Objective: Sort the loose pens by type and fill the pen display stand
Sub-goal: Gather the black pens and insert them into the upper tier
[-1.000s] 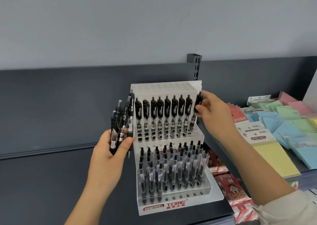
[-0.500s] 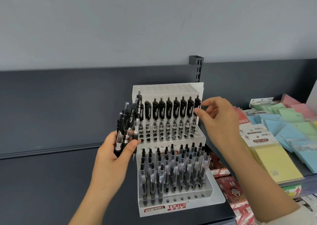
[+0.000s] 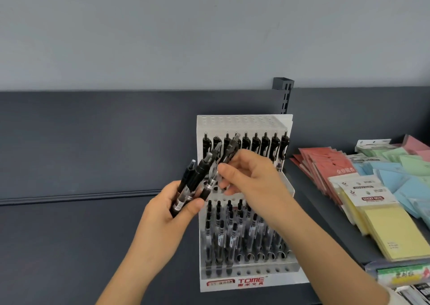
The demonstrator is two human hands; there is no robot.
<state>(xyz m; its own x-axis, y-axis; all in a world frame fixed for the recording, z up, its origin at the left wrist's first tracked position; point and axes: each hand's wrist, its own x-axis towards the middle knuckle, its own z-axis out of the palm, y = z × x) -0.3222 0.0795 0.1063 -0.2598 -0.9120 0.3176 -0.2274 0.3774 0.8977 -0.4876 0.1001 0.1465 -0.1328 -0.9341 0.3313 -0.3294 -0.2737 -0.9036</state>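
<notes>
1. My left hand (image 3: 172, 211) is wrapped round a bundle of loose pens (image 3: 193, 183), clicker ends up, just in front of the display stand (image 3: 244, 121). This keeps stock near the holes.
2. My right hand (image 3: 253, 179) is curled, thumb and fingers pinching one pen (image 3: 230, 152) at the bundle's top, probably singling it out for a slot.
3. The pens have black tops and clips and clear barrels.
4. The stand sits on the dark shelf (image 3: 69, 246). Its upper row is full; the top tier and right front holes are empty.

Pen stand (image 3: 244, 122) on shelf (image 3: 69, 246); sticky notes (image 3: 395, 232) right of stand; pen bundle (image 3: 193, 181) before stand.
</notes>
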